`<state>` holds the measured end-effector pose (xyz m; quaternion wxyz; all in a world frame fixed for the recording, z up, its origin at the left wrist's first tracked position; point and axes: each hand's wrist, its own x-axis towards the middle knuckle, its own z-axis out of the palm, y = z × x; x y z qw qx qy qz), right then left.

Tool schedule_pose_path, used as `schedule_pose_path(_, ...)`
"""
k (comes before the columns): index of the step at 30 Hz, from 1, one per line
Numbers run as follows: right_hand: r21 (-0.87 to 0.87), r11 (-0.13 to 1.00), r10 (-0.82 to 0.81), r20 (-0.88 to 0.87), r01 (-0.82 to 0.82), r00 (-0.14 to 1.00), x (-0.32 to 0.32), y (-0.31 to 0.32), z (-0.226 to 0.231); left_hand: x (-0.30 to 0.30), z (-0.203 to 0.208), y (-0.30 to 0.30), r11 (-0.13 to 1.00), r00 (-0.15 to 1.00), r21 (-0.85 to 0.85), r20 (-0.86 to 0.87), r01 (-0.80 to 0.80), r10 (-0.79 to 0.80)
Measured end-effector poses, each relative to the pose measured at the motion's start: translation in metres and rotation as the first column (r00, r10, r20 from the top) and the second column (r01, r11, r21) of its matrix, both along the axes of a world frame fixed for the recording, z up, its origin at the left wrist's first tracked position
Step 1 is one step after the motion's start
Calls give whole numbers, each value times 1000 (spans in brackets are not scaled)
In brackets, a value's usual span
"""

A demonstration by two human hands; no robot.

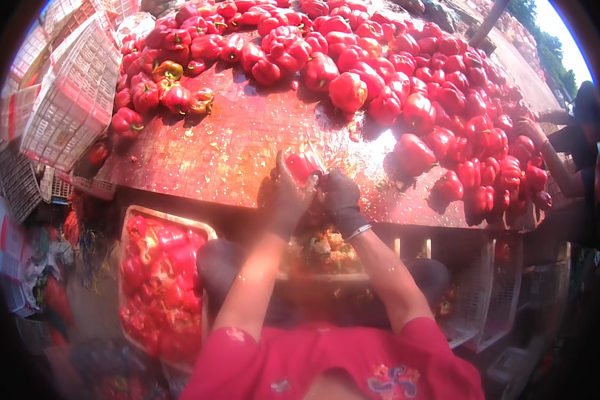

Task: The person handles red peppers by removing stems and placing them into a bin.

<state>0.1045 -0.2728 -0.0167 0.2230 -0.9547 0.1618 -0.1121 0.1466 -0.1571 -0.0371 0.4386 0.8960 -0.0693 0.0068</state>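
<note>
Over the near edge of the table, a red bell pepper (301,167) sits in my left hand (288,193), its dark-gloved fingers closed round it. Close against it on the right is my right hand (341,192), also in a dark glove and closed. A thin, pale knife blade (315,148) sticks up from that hand beside the pepper; the handle is hidden in my fingers. Between my forearms, below the table edge, a container (328,275) holds pale and orange pepper scraps.
Whole red peppers (353,60) heap along the table's far and right sides. The red tabletop (200,150) is strewn with seeds. A crate (126,267) of cut peppers stands at my left. Stacked crates (73,93) rise far left. Another person (573,147) reaches in at the right.
</note>
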Motion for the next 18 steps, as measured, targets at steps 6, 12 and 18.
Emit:
schedule_pose_path(6,278,959,29,113,-60,993,-1,-20,-1,17,15,3,990,990,-110,-99,88,-99)
schedule_pose_path(12,702,686,46,220,-191,974,-1,-65,-39,8,11,25,653,924,-754,-298,-73,-241)
schedule_pose_path(18,116,993,-5,-87,16,996,-12,-67,4,15,-18,35,784,933,-620,-292,-16,-211)
